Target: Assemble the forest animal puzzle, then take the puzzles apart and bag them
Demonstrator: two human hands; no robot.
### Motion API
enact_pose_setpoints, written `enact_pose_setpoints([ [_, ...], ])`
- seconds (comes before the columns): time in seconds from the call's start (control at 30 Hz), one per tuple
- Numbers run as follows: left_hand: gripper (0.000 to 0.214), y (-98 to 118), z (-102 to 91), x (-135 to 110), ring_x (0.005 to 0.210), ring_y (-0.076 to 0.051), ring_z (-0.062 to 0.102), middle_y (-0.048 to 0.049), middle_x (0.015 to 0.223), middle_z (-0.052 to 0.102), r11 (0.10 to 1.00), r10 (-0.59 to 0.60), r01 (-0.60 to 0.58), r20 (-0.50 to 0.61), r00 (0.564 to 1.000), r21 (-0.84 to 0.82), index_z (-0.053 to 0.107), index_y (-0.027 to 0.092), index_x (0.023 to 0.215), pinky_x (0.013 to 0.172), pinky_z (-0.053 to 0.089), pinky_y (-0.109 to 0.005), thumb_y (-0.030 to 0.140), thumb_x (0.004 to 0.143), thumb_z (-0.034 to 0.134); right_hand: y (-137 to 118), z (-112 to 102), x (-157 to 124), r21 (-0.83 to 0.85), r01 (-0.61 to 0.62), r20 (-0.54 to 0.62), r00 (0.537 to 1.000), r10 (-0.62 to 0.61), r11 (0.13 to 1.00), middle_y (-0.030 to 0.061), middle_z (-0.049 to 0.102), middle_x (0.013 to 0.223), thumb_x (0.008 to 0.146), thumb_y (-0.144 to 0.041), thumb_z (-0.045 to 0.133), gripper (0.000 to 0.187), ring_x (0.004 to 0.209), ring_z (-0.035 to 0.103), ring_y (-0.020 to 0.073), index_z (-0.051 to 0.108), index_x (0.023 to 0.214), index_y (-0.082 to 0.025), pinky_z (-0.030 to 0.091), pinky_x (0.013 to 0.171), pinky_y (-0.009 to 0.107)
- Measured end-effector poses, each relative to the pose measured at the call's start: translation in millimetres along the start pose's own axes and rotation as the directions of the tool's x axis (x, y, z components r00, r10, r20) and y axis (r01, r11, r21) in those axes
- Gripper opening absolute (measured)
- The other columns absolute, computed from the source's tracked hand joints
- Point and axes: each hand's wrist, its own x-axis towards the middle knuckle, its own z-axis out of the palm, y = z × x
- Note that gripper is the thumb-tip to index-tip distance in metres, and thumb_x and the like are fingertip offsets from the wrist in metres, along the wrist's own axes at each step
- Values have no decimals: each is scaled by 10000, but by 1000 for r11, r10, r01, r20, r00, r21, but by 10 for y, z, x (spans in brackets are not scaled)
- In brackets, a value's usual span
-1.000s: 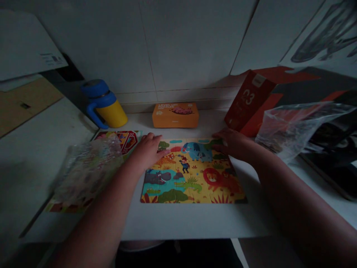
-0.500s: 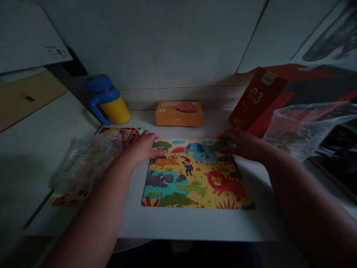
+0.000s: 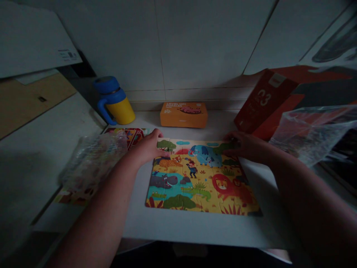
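Note:
A colourful animal jigsaw puzzle (image 3: 200, 178) lies flat on the white table (image 3: 195, 227), its pieces joined. My left hand (image 3: 146, 147) rests at the puzzle's far left corner, fingers curled over the edge and thumb on the picture. Over at the far right corner, my right hand (image 3: 244, 146) lies with fingers stretched flat on the pieces. Neither hand lifts a piece.
A clear plastic bag (image 3: 93, 163) lies on a second printed board (image 3: 131, 136) at the left. Behind stand a blue-and-yellow mug (image 3: 115, 102), an orange box (image 3: 184, 114) and a red box (image 3: 260, 102). Another plastic bag (image 3: 312, 134) hangs at the right.
Both hands have slid slightly outward to the puzzle's far corners. The camera has shifted, so the puzzle sits lower and further right in view.

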Motion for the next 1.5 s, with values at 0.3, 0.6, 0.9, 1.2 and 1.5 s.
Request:
enact_pose_setpoints([
  [0.3,402,69,72,37,1090,-285,680,-88,1195,708,995,58,-54,-53,997,82,633,225,1171,899,512,-367,434,864,785,-112,84,9,-24,81,-91,992,-83,996,142,712,1168,881,-530,695,424,1025,708,313,730,1155,-208,577,911,441],
  [0.6,404,30,40,57,1056,-280,680,-92,1168,714,996,86,-85,-37,996,28,670,205,1136,867,505,-354,363,805,839,-115,77,7,12,93,-101,991,-91,996,122,731,1168,866,-520,717,410,993,721,304,753,1147,-224,577,871,419],
  [0.9,370,96,-41,28,820,-230,687,-7,922,745,998,41,-43,-31,999,-36,656,233,1028,690,434,-303,313,742,876,-231,20,-38,19,-26,-73,997,27,999,82,771,1002,832,-523,765,427,852,728,265,680,1139,-239,544,716,351],
  [1.2,210,6,-71,38,791,-216,674,-12,883,740,992,121,-121,-28,992,-19,692,236,1062,696,448,-305,303,868,737,-130,-55,-42,197,44,-119,993,-21,979,55,791,1025,897,-411,693,282,874,732,243,742,1138,-273,558,733,337],
  [1.5,320,118,148,112,835,-198,702,-16,936,734,881,122,-119,-22,992,-457,626,243,1197,699,512,-290,316,896,705,-336,154,23,421,22,-210,975,73,907,52,793,1005,873,-509,747,386,814,727,231,730,1175,-271,570,660,328],
])
